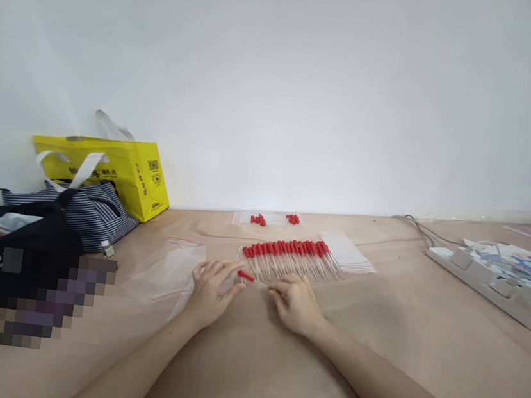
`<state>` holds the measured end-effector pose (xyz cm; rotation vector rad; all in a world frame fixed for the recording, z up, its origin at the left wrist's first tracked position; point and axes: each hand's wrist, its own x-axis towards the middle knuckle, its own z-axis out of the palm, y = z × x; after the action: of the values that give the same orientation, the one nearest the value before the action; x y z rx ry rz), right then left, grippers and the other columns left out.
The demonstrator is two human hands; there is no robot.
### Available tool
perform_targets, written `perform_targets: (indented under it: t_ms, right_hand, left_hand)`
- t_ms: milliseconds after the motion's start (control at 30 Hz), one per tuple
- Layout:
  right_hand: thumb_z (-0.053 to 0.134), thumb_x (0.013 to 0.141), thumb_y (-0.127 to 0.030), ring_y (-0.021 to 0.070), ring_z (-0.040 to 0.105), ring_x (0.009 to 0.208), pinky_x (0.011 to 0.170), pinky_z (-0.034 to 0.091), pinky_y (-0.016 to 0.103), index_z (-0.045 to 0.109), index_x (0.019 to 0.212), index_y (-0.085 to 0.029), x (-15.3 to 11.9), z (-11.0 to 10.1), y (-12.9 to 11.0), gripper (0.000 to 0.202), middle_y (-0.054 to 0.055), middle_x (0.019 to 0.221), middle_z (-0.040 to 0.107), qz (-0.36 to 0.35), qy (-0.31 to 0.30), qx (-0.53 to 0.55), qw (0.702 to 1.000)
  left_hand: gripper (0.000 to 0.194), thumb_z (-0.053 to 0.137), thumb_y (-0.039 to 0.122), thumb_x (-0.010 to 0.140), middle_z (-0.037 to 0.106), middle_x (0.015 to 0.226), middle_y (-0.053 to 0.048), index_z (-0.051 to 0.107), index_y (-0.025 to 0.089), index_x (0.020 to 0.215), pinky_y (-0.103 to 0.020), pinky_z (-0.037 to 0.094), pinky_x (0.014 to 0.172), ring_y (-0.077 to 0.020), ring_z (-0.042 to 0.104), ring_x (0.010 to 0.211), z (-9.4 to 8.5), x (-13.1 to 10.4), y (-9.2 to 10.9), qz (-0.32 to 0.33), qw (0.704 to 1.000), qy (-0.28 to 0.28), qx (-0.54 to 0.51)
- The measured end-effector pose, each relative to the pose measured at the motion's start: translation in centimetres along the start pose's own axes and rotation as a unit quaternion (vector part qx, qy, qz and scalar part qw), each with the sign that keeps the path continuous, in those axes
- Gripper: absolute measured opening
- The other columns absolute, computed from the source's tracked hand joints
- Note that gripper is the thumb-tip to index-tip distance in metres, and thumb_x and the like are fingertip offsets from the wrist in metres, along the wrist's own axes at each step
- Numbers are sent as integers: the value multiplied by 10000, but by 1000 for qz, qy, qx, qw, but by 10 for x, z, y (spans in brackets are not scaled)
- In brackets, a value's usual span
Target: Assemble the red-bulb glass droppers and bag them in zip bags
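A red-tipped stick (246, 275) lies between my two hands, its red end toward the left. My left hand (212, 289) is beside the red end, thumb and fingers apart, with nothing clearly gripped. At the pale end of the stick, my right hand (295, 303) has its fingers pinched together on the stick. Just behind my hands, a row of several red-tipped sticks (287, 256) lies side by side, red ends toward the wall. Clear plastic bags (167, 271) are spread to the left of my left hand.
Behind the row are small red pieces (258, 220) on a clear bag, and a stack of white sheets (348, 253). A yellow bag (154, 179), a striped bag (99, 214) and a black bag (56, 251) stand left. A white power strip (487, 287) with cables sits right.
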<state>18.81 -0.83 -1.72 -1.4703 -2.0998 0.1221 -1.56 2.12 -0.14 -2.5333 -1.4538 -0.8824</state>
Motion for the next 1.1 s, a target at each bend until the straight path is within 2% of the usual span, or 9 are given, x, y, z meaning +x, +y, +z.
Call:
perform_targets:
  t_ms: [67,167,333,533,633,733,800,933,1100]
  right_hand:
    - [435,806,-209,164,521,835,727,259,288,643,857,-237,12,5,4,216,13,845,643,101,41,1,994]
    - [432,786,-206,191,523,876,745,252,309,641,851,-213,34,13,10,218,34,885,652,221,97,-22,970]
    - [430,747,-172,230,525,839,743,227,360,635,781,-167,57,25,13,208,84,814,652,276,126,-47,952]
    - [482,736,-233,224,514,859,751,214,352,597,857,-162,55,28,16,182,84,862,637,277,144,-57,949]
    - [478,755,-264,201,506,850,753,208,341,591,830,-186,53,27,7,156,54,871,629,219,151,-57,962]
    - [476,766,-291,177,503,817,746,206,334,598,706,-204,53,31,-12,161,27,797,630,134,108,-47,984]
    - [490,760,-335,175,503,815,751,209,338,599,678,-208,54,35,-28,187,25,784,631,101,73,-44,991]
    - [493,748,-403,207,509,844,786,227,370,611,737,-186,55,42,-52,247,65,850,632,111,24,-72,991]
    - [431,792,-323,250,505,902,831,232,409,620,872,-128,56,41,-62,283,131,920,623,126,-26,-110,985]
  left_hand:
    - [307,503,354,767,593,1027,-59,541,246,1052,-395,249,871,-232,489,982,0,2,-7,-74,996,22,37]
    - [336,525,368,742,576,1040,-73,550,227,1046,-402,279,851,-253,468,1009,-1,4,-18,-150,986,3,73]
    - [337,536,394,730,559,1057,-66,560,238,1029,-407,301,843,-252,463,1022,-1,3,-25,-177,981,-49,68]
    - [346,557,383,716,555,1046,-65,561,236,1030,-392,356,808,-254,489,999,1,3,-29,-172,982,-76,23]
    - [339,566,346,715,556,1037,-75,562,211,1026,-349,392,779,-240,518,970,1,3,-31,-167,984,-70,7]
    - [299,562,317,723,578,998,-67,571,206,1000,-328,407,772,-227,539,944,0,3,-32,-169,983,-65,8]
    - [266,550,291,733,592,978,-58,576,205,983,-316,411,775,-215,545,938,1,3,-34,-168,983,-70,9]
    - [229,513,239,752,606,983,-66,574,170,962,-290,411,786,-198,548,939,3,4,-40,-165,983,-77,6]
    - [239,493,295,767,624,1000,-64,566,174,960,-293,409,778,-211,554,956,0,5,-46,-176,979,-104,9]
